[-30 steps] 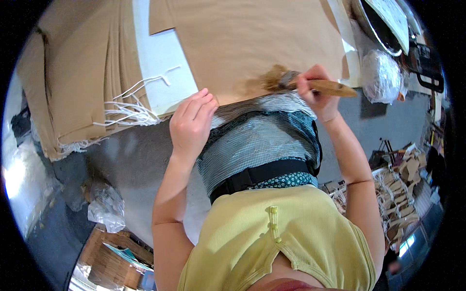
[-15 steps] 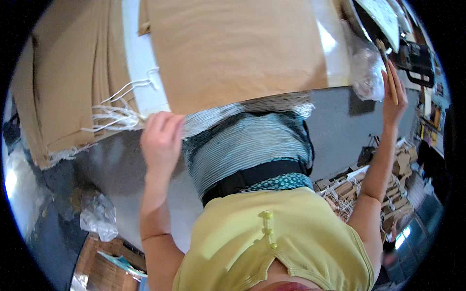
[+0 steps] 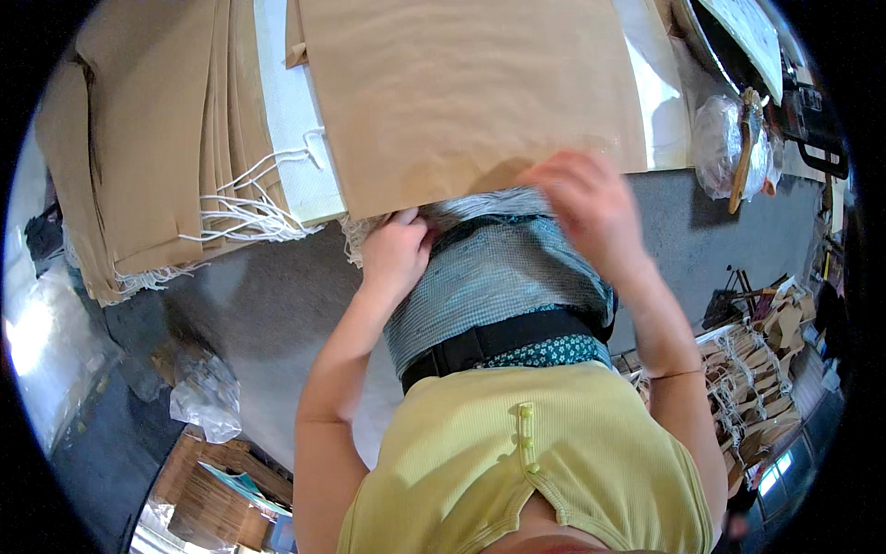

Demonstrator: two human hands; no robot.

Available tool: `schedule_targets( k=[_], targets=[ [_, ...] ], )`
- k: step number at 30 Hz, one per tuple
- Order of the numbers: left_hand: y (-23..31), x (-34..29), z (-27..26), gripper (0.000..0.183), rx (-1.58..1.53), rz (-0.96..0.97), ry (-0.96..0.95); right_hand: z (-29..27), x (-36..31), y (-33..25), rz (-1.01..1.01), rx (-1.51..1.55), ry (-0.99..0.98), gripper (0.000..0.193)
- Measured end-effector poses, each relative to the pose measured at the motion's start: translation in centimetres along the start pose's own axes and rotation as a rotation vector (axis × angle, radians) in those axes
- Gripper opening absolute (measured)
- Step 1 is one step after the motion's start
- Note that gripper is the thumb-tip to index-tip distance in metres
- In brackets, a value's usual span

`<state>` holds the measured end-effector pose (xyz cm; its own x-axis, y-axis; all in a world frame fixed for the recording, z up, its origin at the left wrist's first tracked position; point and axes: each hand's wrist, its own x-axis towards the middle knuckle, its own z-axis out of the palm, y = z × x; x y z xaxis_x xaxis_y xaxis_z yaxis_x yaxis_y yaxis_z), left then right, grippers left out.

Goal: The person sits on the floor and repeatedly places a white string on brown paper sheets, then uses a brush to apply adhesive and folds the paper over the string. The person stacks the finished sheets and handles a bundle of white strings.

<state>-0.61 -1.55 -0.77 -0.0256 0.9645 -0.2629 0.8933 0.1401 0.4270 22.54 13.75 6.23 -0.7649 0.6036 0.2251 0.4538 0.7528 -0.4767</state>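
A large sheet of brown kraft paper (image 3: 480,102) lies on the table in front of me. Under its near edge hangs a thick bundle of white cords (image 3: 489,205). My left hand (image 3: 397,254) is at the left end of this bundle, fingers curled and closed at the paper's edge; its fingertips are partly hidden. Over the paper's near edge, my right hand (image 3: 591,212) is smeared by motion, and its grip cannot be made out. A wooden-handled brush (image 3: 744,162) rests by a plastic-wrapped bundle at the right, apart from both hands.
Layered brown paper sheets (image 3: 152,138) lie at the left, with loose white cords (image 3: 254,222) beside them. A dark basin (image 3: 720,46) stands at the far right, near a black handled object (image 3: 817,125). Brown paper bags with cords (image 3: 752,379) are heaped lower right.
My right hand has let go of the brush at the right and moved left to the paper's near edge. My left hand has shifted right to the cord bundle.
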Motion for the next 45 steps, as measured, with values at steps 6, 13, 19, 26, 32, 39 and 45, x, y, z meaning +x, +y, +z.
schedule_targets(
  k=[6, 13, 19, 26, 32, 39, 45],
  targets=[
    [2.9, -3.0, -10.9, 0.006, -1.005, -0.283, 0.184, 0.4, -2.6, -1.6, 0.352, 0.75, -0.426, 0.017],
    [-3.7, -3.6, -15.1, 0.012, -0.223, -0.118, 0.62, -7.2, -4.7, 7.7, 0.454, 0.128, 0.099, 0.011],
    [-5.3, -1.2, -11.4, 0.011, -0.004, -0.069, 0.372, -6.8, -5.5, 12.3, 0.227, -0.699, 0.107, 0.011],
    [-0.2, 0.8, -9.1, 0.027, -0.132, -0.009, 0.42, -4.5, -4.2, 7.3, 0.177, -0.3, -0.016, 0.012],
    [-0.2, 1.8, -7.5, 0.046, -0.071, 0.011, 0.334, -4.0, -4.1, 7.1, 0.25, -0.141, -0.067, 0.008],
    [-0.8, 2.3, -6.6, 0.024, -0.045, 0.015, 0.39, -2.6, -1.0, 8.0, 0.382, -0.059, -0.008, 0.01],
    [-0.3, 3.3, -5.1, 0.014, 0.097, -0.051, 0.484, 0.1, -1.9, 10.0, 0.258, -0.22, 0.079, 0.013]
  ],
)
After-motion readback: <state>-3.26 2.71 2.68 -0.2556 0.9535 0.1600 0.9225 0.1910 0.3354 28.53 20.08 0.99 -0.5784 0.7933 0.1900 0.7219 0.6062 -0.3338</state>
